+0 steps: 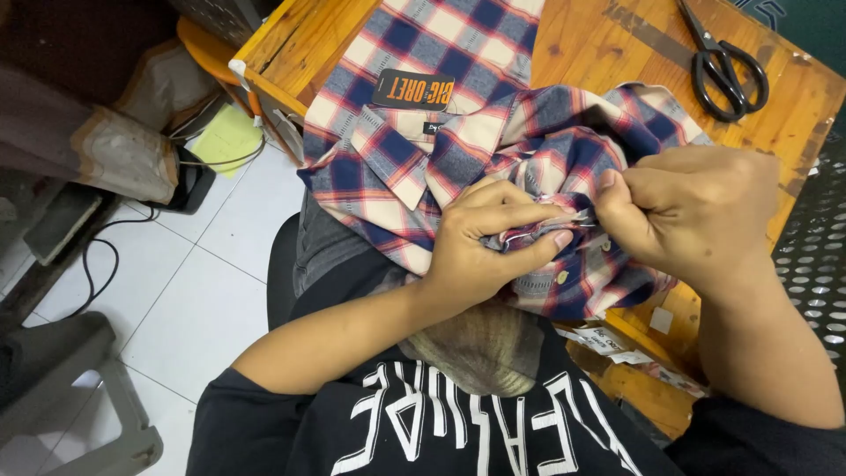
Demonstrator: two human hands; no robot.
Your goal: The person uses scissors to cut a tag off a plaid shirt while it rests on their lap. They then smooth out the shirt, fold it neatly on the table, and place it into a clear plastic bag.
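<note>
Just one plaid shirt [458, 132], two hands.

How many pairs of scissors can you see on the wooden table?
1: black-handled scissors lie at the far right of the wooden table, beyond the plaid shirt. Others could be hidden under it.

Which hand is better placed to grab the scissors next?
Right, probably. The right hand is nearer the scissors at the table's far right; the left hand pinches the plaid shirt farther away.
</note>
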